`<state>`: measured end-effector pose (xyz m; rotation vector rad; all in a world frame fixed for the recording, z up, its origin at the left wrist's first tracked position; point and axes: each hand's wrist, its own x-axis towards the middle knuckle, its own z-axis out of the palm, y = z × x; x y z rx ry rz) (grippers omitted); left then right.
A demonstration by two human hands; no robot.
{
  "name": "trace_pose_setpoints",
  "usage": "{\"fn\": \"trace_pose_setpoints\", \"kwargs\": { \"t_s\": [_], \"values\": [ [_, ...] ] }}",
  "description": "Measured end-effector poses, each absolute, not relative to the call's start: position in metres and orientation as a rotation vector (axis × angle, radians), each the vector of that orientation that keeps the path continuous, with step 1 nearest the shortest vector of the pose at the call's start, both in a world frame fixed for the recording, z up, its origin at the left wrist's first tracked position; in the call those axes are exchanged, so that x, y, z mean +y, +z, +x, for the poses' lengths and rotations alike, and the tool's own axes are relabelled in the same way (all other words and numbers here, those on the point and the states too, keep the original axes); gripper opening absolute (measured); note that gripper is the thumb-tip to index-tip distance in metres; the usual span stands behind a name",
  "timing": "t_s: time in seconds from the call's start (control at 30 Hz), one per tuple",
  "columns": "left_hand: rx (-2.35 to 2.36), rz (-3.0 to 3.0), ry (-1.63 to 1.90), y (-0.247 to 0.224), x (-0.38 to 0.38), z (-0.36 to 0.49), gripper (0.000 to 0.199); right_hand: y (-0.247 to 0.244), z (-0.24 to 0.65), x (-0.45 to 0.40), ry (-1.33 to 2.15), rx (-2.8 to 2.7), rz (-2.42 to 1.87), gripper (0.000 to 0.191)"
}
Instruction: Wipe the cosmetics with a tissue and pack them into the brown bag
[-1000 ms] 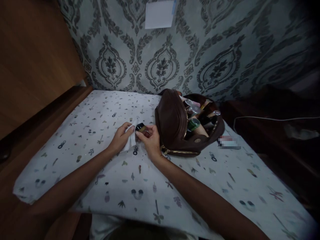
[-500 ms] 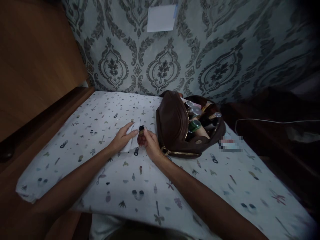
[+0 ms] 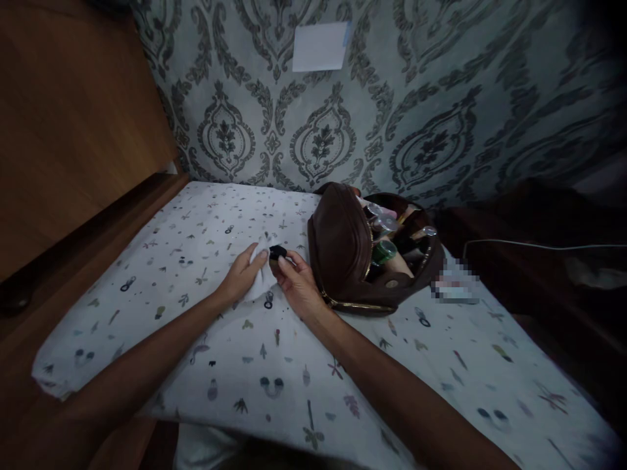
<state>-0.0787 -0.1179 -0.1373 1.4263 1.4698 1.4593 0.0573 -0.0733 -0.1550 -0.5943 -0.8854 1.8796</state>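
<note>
My left hand [image 3: 243, 273] is closed on a white cloth [image 3: 262, 277] that bunches out below its fingers. In my right hand [image 3: 300, 284] is a small black-capped item [image 3: 277, 252] with a brownish-gold part under the black; its exact kind is hard to make out. The two hands meet over the patterned sheet, and the cloth touches or nearly touches the item. Just right of my right hand stands a brown cosmetic bag [image 3: 340, 241], unzipped, with several bottles, tubes and a green-lidded container [image 3: 385, 249] inside.
The bed or padded surface has a white printed sheet [image 3: 272, 352]. A blurred-out packet [image 3: 455, 285] lies right of the bag. White paper [image 3: 321, 47] is on the patterned wall. A wooden cabinet [image 3: 73, 117] stands left, and a white cable [image 3: 539, 243] runs at right.
My right-hand fingers have shifted on the black-capped item, which now lies more sideways with more of its black part showing. The cloth hangs a little differently. The camera view has tilted slightly.
</note>
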Motion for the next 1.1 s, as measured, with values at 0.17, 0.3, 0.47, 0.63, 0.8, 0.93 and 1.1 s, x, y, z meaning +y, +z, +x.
{"fn": "trace_pose_setpoints", "kwargs": {
  "t_s": [0.17,0.3,0.47,0.63,0.8,0.93,1.1],
  "values": [
    [1.448,1.523,1.417,-0.139,-0.120,-0.076,0.046,-0.158,0.057,-0.072,1.774,-0.956,-0.648,0.040],
    [1.454,1.416,1.479,-0.139,-0.116,-0.084,0.044,-0.158,0.059,-0.075,1.645,-1.147,-0.703,0.035],
    [1.351,1.206,1.509,-0.138,-0.114,-0.085,0.047,-0.156,0.060,-0.076,1.659,-1.205,-0.653,0.049],
    [1.414,1.220,1.487,-0.137,-0.115,-0.081,0.051,-0.154,0.060,-0.074,1.852,-1.002,-0.603,0.046],
    [1.566,1.596,1.330,-0.135,-0.122,-0.080,0.043,-0.154,0.061,-0.072,1.975,-0.854,-0.563,0.044],
    [1.632,1.680,1.250,-0.133,-0.125,-0.082,0.034,-0.155,0.061,-0.071,2.037,-0.832,-0.554,0.049],
    [1.613,1.627,1.362,-0.134,-0.122,-0.085,0.042,-0.152,0.061,-0.074,2.098,-0.893,-0.516,0.045]
  ]
}}
